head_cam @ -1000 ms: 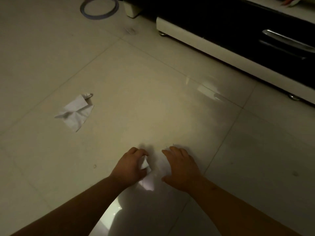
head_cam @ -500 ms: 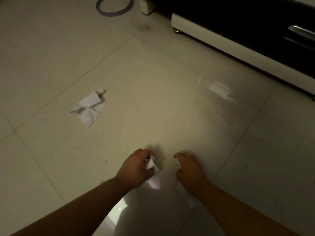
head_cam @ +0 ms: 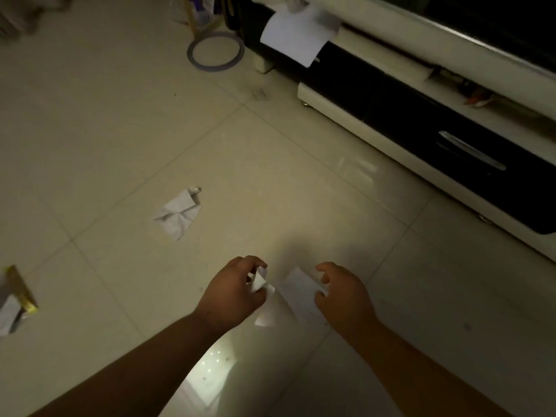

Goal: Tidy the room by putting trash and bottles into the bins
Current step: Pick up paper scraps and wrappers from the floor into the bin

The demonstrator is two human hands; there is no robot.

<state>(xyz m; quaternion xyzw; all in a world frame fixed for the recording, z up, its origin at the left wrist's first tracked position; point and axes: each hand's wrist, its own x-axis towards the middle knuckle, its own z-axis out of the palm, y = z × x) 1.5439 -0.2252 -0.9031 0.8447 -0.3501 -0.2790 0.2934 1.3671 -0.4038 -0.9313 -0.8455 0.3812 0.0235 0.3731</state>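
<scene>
A dim room is seen from above, with a pale tiled floor. Both bare forearms are stretched forward and down over the floor. The left hand is closed around a small crumpled piece of white paper, which is pinched between the thumb and the fingers. Just beside it, a flat white sheet of paper lies under and between the two hands. The right hand is held over the right edge of this sheet with the fingers curled and spread apart; its thumb seems to touch the sheet's edge, but because of the shadow it cannot be told whether the sheet is truly gripped.

Well apart from the hands, farther on the floor to the left, a crumpled tissue is lying. At the left edge of the view a gold and white wrapper is seen, partly cut off. A roll of tape lies flat on the floor near the corner of a black and white TV cabinet. A white sheet hangs over the cabinet's upper edge.
</scene>
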